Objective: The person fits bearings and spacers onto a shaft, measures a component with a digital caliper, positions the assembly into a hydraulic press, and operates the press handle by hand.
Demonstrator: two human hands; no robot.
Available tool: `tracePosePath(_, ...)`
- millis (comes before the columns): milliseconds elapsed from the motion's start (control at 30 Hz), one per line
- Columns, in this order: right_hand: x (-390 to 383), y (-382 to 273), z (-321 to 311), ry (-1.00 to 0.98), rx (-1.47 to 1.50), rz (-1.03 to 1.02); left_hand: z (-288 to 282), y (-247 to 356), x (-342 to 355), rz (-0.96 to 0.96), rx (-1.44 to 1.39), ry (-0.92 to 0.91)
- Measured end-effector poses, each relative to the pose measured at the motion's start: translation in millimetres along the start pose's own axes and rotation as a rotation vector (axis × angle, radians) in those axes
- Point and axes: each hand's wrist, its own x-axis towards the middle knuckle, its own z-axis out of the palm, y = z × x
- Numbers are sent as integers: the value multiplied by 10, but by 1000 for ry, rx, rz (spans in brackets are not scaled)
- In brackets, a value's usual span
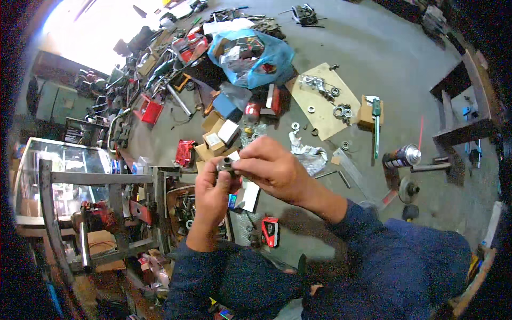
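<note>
My left hand (212, 188) is closed around a small round metal part (226, 163) with a hole in its middle, perhaps a bearing or a bushing. From the right, my right hand (272, 169) reaches across, and its thumb and fingertips are pressed together at the edge of that same part. Whether the right fingers hold a second small piece cannot be seen. Beneath the hands lie a white paper (249, 196), small open cartons (214, 140) and a red-and-black box (270, 232).
A tan cardboard sheet (325, 114) carries rings and metal parts. Beside it are green calipers (376, 122) on a carton, a spray can (404, 156) and a flanged metal piece (408, 190). A blue plastic bag (277, 56) stands ahead; a metal frame (101, 178) rises at left.
</note>
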Motion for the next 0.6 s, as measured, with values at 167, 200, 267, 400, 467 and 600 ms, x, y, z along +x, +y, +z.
tracePosePath(167,4,64,24,-20,19,-45,-6,-28,-1,-121,-264,-64)
tracePosePath(200,-5,76,36,-29,40,-43,9,-36,-14,-160,-317,-75)
tracePosePath(267,-41,105,70,-30,99,4,-2,-12,-16,-258,-450,-113)
tracePosePath(400,-147,423,10,-44,274,108,33,7,-11,-360,-724,-230)
tracePosePath(467,-230,796,-146,-14,241,279,21,22,23,-325,-747,-262)
tracePosePath(600,-635,1825,-728,-20,-535,678,-17,9,57,-221,-631,-248)
